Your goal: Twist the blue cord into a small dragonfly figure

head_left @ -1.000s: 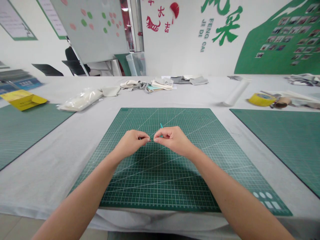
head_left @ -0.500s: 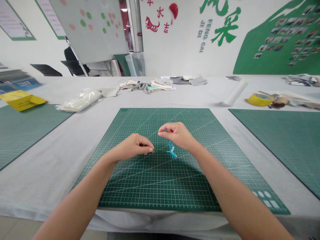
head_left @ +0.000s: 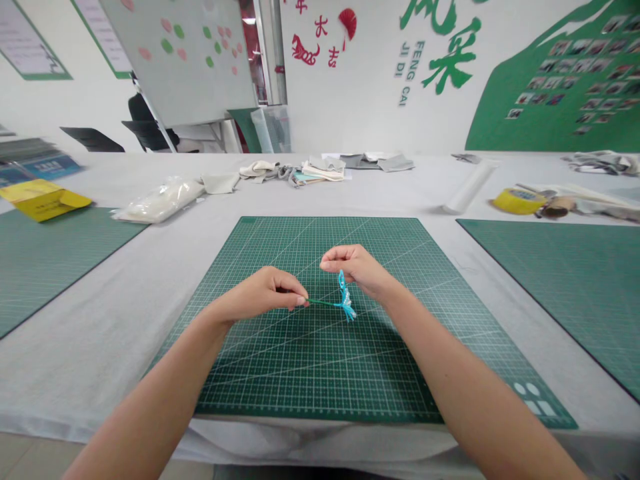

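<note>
My left hand (head_left: 267, 291) pinches the green stem of a small blue flower (head_left: 347, 300) between thumb and fingertips. The stem points right, nearly level, and the flower's light-blue petals with whitish bits fan out at its end. Just above the flower is my right hand (head_left: 353, 265), with thumb and fingertips pressed together. Whatever it may hold is too fine to make out. One petal stands upright close to the right hand's palm side. Both hands are over a green cutting mat (head_left: 295, 373) with a white grid.
Further green mats lie at left (head_left: 55, 260) and right (head_left: 555, 287). Behind are a plastic-wrapped white pack (head_left: 160, 200), a yellow envelope (head_left: 45, 199), folded cloths (head_left: 323, 168), a white roll (head_left: 469, 187) and yellow tape (head_left: 519, 200) on the white-covered table.
My right hand has shifted slightly right, still pinched. The flower has turned a little, so more of its upright petal shows. My left hand keeps its hold on the stem.
</note>
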Demonstrator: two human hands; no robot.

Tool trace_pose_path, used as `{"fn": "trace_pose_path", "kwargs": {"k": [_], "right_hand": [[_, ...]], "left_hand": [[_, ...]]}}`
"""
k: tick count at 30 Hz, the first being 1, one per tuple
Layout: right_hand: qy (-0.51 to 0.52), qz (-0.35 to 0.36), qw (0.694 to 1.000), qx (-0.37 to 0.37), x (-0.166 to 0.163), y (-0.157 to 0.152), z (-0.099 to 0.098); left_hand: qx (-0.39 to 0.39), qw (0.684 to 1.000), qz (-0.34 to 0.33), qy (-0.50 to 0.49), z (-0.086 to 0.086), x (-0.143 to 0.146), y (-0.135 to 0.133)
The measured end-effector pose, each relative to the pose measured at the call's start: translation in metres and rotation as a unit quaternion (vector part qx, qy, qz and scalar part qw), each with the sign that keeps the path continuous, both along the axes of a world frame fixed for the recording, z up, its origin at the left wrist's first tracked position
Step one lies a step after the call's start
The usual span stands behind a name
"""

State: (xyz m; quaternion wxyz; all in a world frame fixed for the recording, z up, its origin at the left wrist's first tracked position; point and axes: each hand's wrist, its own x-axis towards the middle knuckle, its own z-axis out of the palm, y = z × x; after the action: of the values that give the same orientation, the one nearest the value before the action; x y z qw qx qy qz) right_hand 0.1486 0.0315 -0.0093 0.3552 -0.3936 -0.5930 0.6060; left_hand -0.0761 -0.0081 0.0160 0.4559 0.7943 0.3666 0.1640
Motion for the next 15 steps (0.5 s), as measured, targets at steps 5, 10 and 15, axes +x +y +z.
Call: {"fn": "trace_pose_path", "kwargs": {"k": [5,10,15], "right_hand": [[-0.005,-0.014,1.0,-0.027,-0.001,0.002,-0.006],[-0.026,-0.042,0.998,-0.029,-0.005,0.002,-0.008],[-0.055,-0.038,0.998,-0.018,-0.012,-0.001,-0.014]], "left_hand": [[-0.003,0.999,0.018,-0.03,0.002,0.0,-0.001],[0.018,0.993,0.1,-0.057,0.002,0.0,0.0],[0.046,0.979,0.183,-0.082,-0.003,0.0,0.004]]}}
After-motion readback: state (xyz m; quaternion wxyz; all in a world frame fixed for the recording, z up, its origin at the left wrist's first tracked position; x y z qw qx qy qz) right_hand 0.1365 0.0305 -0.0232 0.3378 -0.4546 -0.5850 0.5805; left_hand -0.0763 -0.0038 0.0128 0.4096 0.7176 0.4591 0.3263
